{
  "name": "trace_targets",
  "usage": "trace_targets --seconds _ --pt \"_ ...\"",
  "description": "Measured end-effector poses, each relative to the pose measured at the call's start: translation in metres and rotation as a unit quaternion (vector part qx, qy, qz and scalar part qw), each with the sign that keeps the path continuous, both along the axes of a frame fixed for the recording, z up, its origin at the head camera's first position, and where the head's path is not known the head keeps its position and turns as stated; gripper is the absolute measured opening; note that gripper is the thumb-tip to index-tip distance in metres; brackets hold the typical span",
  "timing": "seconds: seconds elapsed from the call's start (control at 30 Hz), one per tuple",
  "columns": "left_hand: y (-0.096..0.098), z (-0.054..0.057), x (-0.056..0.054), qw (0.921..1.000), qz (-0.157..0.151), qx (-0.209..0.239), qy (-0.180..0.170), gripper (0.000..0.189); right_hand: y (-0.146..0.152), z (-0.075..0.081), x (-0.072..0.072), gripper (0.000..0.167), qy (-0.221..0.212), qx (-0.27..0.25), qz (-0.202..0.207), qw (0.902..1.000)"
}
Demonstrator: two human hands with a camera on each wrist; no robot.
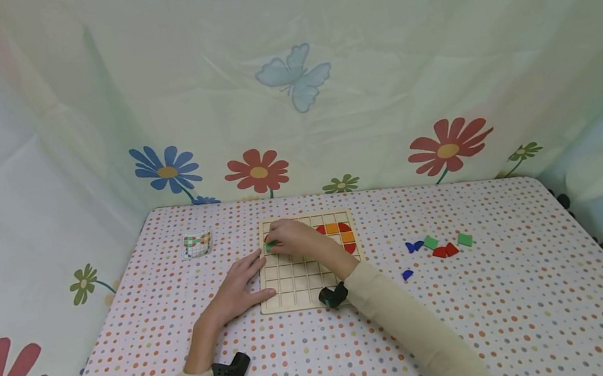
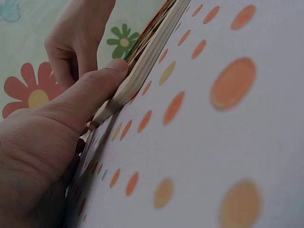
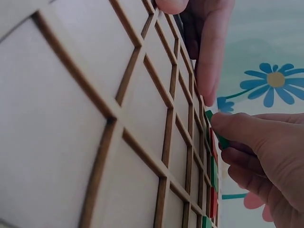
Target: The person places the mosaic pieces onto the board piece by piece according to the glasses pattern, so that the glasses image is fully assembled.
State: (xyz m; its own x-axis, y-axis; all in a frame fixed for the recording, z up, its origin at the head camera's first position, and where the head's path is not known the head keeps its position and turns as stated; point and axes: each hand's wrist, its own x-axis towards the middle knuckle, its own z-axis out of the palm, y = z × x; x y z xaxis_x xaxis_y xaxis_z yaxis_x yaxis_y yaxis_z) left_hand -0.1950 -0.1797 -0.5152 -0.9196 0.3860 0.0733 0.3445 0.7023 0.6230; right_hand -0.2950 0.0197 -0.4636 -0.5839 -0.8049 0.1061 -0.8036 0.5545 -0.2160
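A wooden grid board [image 1: 300, 302] lies on the table. My right hand [image 1: 299, 239] reaches over its far left corner and pinches a small green tile [image 3: 222, 141] between thumb and fingers, right at the grid cells. My left hand [image 1: 235, 292] rests along the board's left side, its thumb [image 2: 102, 83] lying on the rim and its fingers stretched forward. Red and orange pieces [image 1: 347, 237] fill some cells at the far right. In the right wrist view, red and green pieces [image 3: 213, 202] show along the far row, partly hidden by my hand in the head view.
Right of the board lie loose pieces: green squares [image 1: 465, 239], red pieces [image 1: 445, 251] and blue ones [image 1: 407, 275]. A small card with a coloured grid pattern [image 1: 197, 245] sits left of the board. A flowered curtain [image 1: 367, 78] hangs behind the dotted tablecloth [image 1: 313, 364].
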Motion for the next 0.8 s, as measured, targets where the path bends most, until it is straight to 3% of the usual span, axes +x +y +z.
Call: trace_targets --seconds 0.5,0.8 --pt "0.0 0.001 -0.003 0.9999 -0.005 0.009 -0.007 0.08 -0.006 0.001 0.006 0.014 0.048 0.035 0.013 0.9982" --pt "-0.001 0.001 0.001 1.0 -0.004 0.008 -0.003 0.08 -0.008 -0.005 0.01 0.011 0.062 0.004 0.006 0.998"
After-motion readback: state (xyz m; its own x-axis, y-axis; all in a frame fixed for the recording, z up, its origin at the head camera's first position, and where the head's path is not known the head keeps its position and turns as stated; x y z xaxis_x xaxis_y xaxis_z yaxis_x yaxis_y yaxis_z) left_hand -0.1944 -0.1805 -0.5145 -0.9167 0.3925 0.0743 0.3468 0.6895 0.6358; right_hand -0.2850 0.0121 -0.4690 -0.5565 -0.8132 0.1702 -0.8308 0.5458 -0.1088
